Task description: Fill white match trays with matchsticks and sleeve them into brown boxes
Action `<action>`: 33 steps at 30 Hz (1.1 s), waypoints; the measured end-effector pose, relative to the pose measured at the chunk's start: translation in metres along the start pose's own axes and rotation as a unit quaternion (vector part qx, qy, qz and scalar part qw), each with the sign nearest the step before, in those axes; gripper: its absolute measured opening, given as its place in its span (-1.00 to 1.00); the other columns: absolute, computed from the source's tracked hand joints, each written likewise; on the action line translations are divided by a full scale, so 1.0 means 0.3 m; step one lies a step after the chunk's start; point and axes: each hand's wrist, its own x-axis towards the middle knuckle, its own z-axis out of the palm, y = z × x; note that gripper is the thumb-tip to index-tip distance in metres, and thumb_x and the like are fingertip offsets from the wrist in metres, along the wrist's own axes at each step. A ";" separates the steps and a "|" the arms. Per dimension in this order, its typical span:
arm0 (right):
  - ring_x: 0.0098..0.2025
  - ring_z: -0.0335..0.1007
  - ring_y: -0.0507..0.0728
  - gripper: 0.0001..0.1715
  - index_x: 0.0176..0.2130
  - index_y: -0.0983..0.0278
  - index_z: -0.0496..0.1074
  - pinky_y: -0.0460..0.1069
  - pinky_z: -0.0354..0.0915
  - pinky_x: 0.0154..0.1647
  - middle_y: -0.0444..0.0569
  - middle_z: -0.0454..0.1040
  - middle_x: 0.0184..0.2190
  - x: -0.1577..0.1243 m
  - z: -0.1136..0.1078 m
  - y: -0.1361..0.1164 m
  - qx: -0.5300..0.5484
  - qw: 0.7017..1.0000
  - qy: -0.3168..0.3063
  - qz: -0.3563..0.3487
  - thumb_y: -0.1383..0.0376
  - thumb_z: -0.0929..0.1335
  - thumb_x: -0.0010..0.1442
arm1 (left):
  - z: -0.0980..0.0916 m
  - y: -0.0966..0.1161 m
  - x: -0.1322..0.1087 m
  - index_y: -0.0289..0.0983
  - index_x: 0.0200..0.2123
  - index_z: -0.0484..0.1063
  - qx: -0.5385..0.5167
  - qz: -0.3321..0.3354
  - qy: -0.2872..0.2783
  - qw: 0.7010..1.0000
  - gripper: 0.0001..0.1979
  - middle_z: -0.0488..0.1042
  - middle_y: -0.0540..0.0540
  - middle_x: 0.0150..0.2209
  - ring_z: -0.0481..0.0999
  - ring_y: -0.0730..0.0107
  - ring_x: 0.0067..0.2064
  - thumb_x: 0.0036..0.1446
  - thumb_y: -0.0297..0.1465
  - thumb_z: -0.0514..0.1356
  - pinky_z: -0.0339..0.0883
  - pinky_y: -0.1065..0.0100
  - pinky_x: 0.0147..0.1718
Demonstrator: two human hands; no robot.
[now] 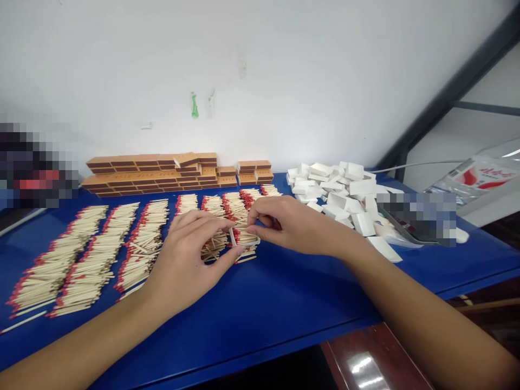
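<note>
My left hand is closed around a small white matchbox tray, thumb at its near edge, over the rows of red-tipped matches on the blue table. My right hand pinches a bunch of matches at the tray's top. The tray holds matches. Both hands meet at the table's middle.
Stacked brown matchbox sleeves line the wall at the back. A heap of white inner trays lies at the back right. A clear plastic bag sits at the far right. The table's front edge runs below my forearms.
</note>
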 end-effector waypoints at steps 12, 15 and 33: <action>-0.40 0.19 0.03 -0.81 -0.26 0.25 0.41 -0.04 0.05 -0.37 -0.16 0.37 -0.42 -0.001 0.002 -0.004 0.012 1.000 -0.010 0.026 0.23 0.33 0.42 | -0.004 0.002 0.001 -0.17 -0.03 0.54 -0.004 -0.006 -0.003 1.000 -0.75 0.64 -0.09 -0.10 0.56 0.13 -0.02 0.26 -0.24 0.35 0.40 0.07 0.05; -0.41 0.19 0.03 -0.84 -0.28 0.25 0.41 -0.03 0.04 -0.36 -0.16 0.36 -0.44 -0.005 -0.010 0.000 -0.008 1.000 0.001 0.028 0.24 0.37 0.36 | -0.004 0.001 0.001 -0.18 -0.03 0.54 0.002 -0.008 0.003 1.000 -0.75 0.64 -0.09 -0.11 0.55 0.14 -0.03 0.26 -0.25 0.36 0.39 0.06 0.05; -0.42 0.23 0.02 -0.83 -0.30 0.25 0.40 -0.05 0.07 -0.39 -0.19 0.38 -0.46 0.001 -0.009 0.007 0.012 0.998 0.005 0.057 0.26 0.39 0.36 | -0.005 0.000 0.000 -0.18 -0.03 0.53 -0.018 -0.017 0.004 1.000 -0.76 0.62 -0.09 -0.09 0.53 0.14 0.02 0.27 -0.27 0.35 0.41 0.08 0.05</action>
